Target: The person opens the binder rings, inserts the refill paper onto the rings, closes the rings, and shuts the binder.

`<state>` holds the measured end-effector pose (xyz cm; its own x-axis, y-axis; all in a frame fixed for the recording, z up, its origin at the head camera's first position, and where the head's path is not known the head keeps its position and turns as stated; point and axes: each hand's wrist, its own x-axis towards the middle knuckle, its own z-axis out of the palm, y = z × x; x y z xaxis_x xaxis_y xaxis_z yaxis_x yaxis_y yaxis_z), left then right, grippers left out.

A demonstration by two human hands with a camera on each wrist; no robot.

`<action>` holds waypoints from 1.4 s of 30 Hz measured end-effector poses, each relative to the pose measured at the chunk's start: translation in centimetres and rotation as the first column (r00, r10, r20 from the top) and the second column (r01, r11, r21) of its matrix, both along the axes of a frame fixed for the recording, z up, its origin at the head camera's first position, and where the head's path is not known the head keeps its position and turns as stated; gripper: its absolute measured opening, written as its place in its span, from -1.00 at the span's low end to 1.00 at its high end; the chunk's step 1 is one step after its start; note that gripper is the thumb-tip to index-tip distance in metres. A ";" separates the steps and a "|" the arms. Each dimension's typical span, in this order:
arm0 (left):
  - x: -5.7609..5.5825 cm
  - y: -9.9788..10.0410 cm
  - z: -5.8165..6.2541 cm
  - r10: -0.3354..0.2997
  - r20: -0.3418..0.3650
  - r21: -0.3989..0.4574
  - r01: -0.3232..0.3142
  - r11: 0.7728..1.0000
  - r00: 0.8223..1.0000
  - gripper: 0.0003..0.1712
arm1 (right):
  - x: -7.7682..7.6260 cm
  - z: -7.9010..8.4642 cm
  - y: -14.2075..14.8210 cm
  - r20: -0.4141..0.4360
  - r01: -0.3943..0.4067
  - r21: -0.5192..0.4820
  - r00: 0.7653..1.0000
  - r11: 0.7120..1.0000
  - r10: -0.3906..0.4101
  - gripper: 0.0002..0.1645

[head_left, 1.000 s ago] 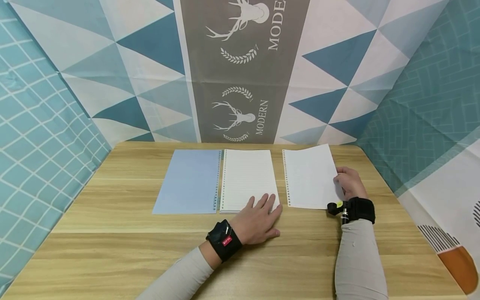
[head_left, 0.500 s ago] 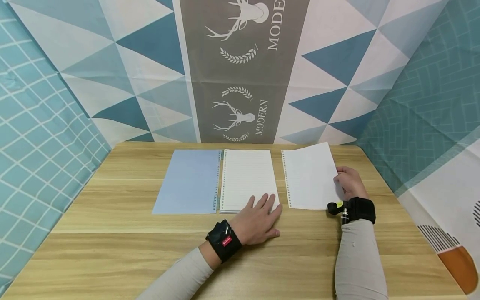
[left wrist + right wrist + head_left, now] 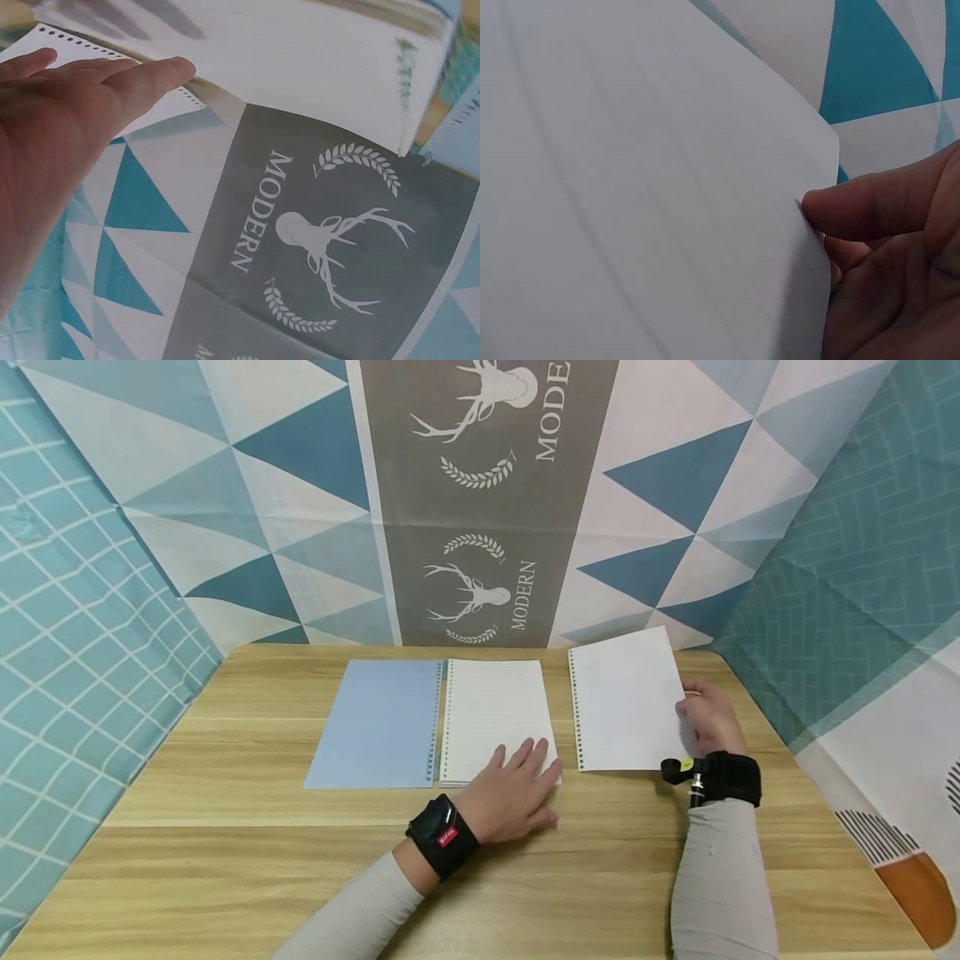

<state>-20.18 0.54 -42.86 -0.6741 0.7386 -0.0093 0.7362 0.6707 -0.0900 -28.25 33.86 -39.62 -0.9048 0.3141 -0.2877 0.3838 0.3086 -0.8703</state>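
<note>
A spiral notebook lies spread on the table, its blue cover (image 3: 375,722) to the left and a stack of lined white pages (image 3: 491,710) to the right. Across the lower right of those pages lies my left hand (image 3: 510,797), fingers spread and straight. My right hand (image 3: 712,718) pinches the right edge of a loose white sheet (image 3: 626,702) with punched holes down its left side. The sheet is tilted, its far right corner raised. In the right wrist view, the thumb (image 3: 870,206) presses on the sheet's face, and the other fingers are partly hidden behind it.
The wooden table (image 3: 247,860) reaches back to a patterned cloth (image 3: 465,568) with triangles and deer heads. Blue tiled-pattern cloth (image 3: 82,568) hangs at the left, and more cloth (image 3: 862,568) hangs on the right side. Black straps sit on both wrists.
My right hand has shifted slightly up and to the right, lifting the loose sheet with it. My left hand has moved a little up and left on the pages.
</note>
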 end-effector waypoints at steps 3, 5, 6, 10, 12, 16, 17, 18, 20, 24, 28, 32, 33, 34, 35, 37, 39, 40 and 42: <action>-0.2 -0.2 0.3 0.014 0.011 0.014 -0.014 1.000 1.000 -0.17 | 0.2 0.5 -0.1 -0.028 0.006 0.017 1.000 1.000 -0.005 -0.27; -0.3 -0.2 0.5 0.024 0.019 0.018 -0.024 1.000 1.000 -0.17 | 0.2 0.7 -0.1 -0.052 -0.003 0.034 0.999 0.999 0.004 -0.27; -0.4 -0.3 0.5 0.028 0.024 0.021 -0.028 0.999 0.999 -0.17 | 0.3 0.8 -0.2 -0.063 -0.009 0.042 0.998 0.999 0.011 -0.28; -0.6 -0.4 0.7 0.037 0.035 0.026 -0.038 0.999 0.999 -0.17 | 0.4 1.1 -0.2 -0.086 -0.023 0.067 0.996 0.997 0.029 -0.31; -0.7 -0.5 0.8 0.040 0.040 0.031 -0.041 0.999 0.998 -0.17 | 0.5 1.2 -0.3 -0.094 -0.023 0.065 0.995 0.998 0.029 -0.32; -0.8 -0.8 1.3 0.053 0.062 0.043 -0.055 0.998 0.997 -0.17 | 0.4 1.6 -0.6 -0.106 -0.025 0.060 0.994 0.998 0.031 -0.32; -0.9 -0.9 1.4 0.057 0.069 0.047 -0.060 0.997 0.996 -0.17 | 0.4 1.7 -0.6 -0.107 -0.027 0.059 0.994 0.998 0.033 -0.32; -0.9 -0.9 1.6 0.062 0.079 0.049 -0.066 0.997 0.995 -0.16 | 0.4 1.8 -0.7 -0.107 -0.030 0.059 0.994 0.998 0.037 -0.32; -1.0 -1.1 1.8 0.072 0.093 0.053 -0.077 0.996 0.993 -0.16 | 0.5 2.0 -1.0 -0.108 -0.034 0.059 0.993 0.998 0.041 -0.31; -1.3 -1.4 2.0 0.089 0.102 0.059 -0.095 0.994 0.991 -0.15 | 0.7 2.3 -1.4 -0.112 -0.038 0.041 0.993 0.998 0.043 -0.34; -1.5 -1.7 2.3 0.105 0.113 0.061 -0.113 0.992 0.988 -0.15 | 0.8 2.3 -1.8 -0.134 -0.058 0.034 0.989 0.998 0.062 -0.37; -1.8 -2.1 2.7 0.121 0.127 0.073 -0.131 0.989 0.984 -0.16 | 0.9 2.5 -1.8 -0.170 -0.114 0.045 0.978 0.992 0.120 -0.37; -1.8 -2.2 2.8 0.124 0.130 0.077 -0.135 0.988 0.984 -0.16 | 0.9 2.5 -1.8 -0.178 -0.133 0.040 0.974 0.990 0.138 -0.37; -1.9 -2.3 2.9 0.127 0.133 0.082 -0.139 0.987 0.983 -0.16 | 1.0 2.6 -1.8 -0.187 -0.151 0.032 0.970 0.988 0.155 -0.36; -2.0 -2.5 3.0 0.128 0.135 0.089 -0.141 0.986 0.982 -0.16 | 1.0 2.7 -1.8 -0.197 -0.172 0.020 0.965 0.985 0.173 -0.36; -2.2 -2.7 3.1 0.136 0.138 0.094 -0.150 0.984 0.981 -0.17 | 1.0 2.8 -1.9 -0.215 -0.209 -0.016 0.956 0.978 0.201 -0.36; -2.4 -3.0 3.4 0.144 0.147 0.103 -0.160 0.982 0.979 -0.17 | 1.1 3.0 -1.9 -0.234 -0.241 -0.053 0.946 0.969 0.223 -0.36; -2.4 -3.1 3.5 0.149 0.150 0.105 -0.166 0.981 0.977 -0.17 | 1.1 3.1 -2.0 -0.243 -0.254 -0.076 0.943 0.964 0.229 -0.37; -2.6 -3.3 3.7 0.158 0.156 0.109 -0.176 0.978 0.975 -0.16 | 1.1 3.2 -2.0 -0.254 -0.273 -0.102 0.937 0.957 0.240 -0.37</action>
<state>-22.77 -2.77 -39.18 -0.7861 0.6171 -0.0337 0.6117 0.7847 0.1001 -27.14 31.86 -36.37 -0.9962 0.0357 -0.0789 0.0853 0.2440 -0.9660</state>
